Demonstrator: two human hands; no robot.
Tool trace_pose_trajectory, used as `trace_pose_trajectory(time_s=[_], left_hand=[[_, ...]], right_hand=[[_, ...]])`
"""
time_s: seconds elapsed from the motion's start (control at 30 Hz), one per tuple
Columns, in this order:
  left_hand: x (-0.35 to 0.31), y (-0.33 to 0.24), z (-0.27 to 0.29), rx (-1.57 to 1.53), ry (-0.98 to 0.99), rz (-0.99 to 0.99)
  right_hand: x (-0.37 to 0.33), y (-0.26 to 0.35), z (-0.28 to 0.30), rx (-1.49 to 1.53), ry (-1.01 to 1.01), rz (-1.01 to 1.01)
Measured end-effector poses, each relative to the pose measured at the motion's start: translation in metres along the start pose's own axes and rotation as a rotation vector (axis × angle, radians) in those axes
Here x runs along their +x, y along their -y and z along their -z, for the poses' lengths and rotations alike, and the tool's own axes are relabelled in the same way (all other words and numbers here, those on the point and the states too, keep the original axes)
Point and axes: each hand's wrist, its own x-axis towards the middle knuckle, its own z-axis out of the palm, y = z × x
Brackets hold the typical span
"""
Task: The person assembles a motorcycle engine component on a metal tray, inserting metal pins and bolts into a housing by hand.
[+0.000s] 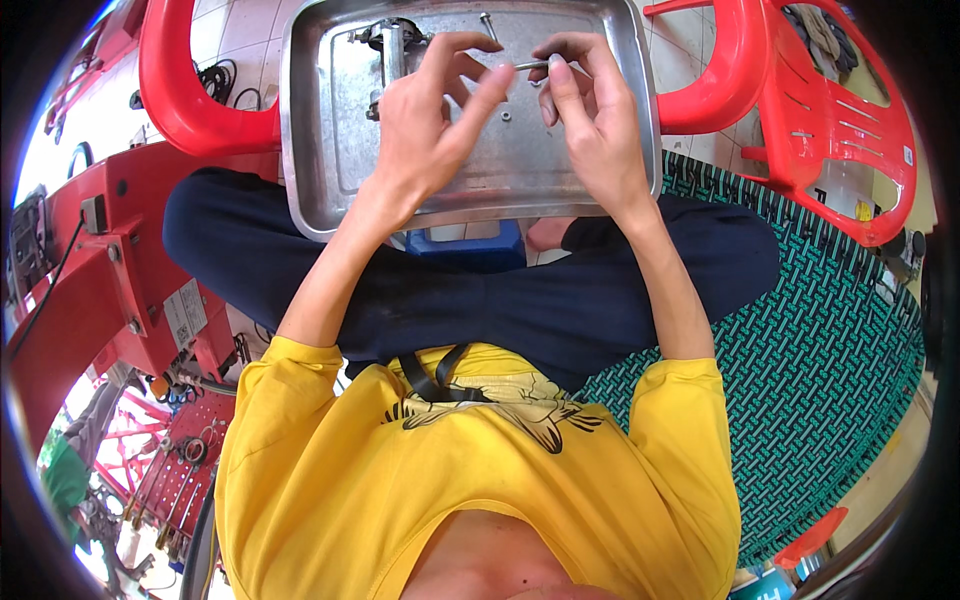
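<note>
Over a shallow metal tray [330,208], my right hand [598,125] pinches a thin metal rod [530,66] between thumb and fingers. The rod points left, and its right end is hidden in my grip. My left hand [425,125] is at the rod's left end, thumb and forefinger apart; whether the thumb touches the rod I cannot tell. Beside my left hand lies a metal bracket-like part [393,62] with dark ends. A bolt [488,27] rests toward the tray's far side, and a small nut [506,117] lies between my hands.
Red plastic chairs stand at the far side [205,110] and at the right [845,130]. Red metal machinery [130,240] is close on my left. Under the tray's near edge is a blue stool-like object [470,246]. I sit cross-legged on a green woven seat [810,370].
</note>
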Motion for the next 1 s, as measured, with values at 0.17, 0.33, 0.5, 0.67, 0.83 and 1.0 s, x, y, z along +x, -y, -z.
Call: trace_pose_trajectory(time_s=[0.17,0.33,0.5,0.67,0.83,1.0], left_hand=[[-0.001,0.006,0.004,0.018,0.048,0.023],[0.001,-0.004,-0.003,-0.016,-0.042,-0.015],[-0.001,0.006,0.0,0.022,0.001,0.075],[0.002,-0.008,-0.002,0.052,-0.046,-0.023],[-0.001,0.009,0.003,0.103,0.103,0.02],[-0.001,0.006,-0.002,0.089,0.025,0.066]], right_hand=[[0.001,-0.001,0.001,-0.008,0.014,-0.005],[0.0,-0.001,-0.001,0.019,-0.009,-0.003],[0.001,-0.001,-0.001,0.012,0.0,0.0],[0.001,-0.004,0.0,0.003,-0.017,0.005],[0.002,-0.002,-0.001,0.002,-0.02,0.02],[0.003,-0.006,0.005,-0.022,-0.041,0.008]])
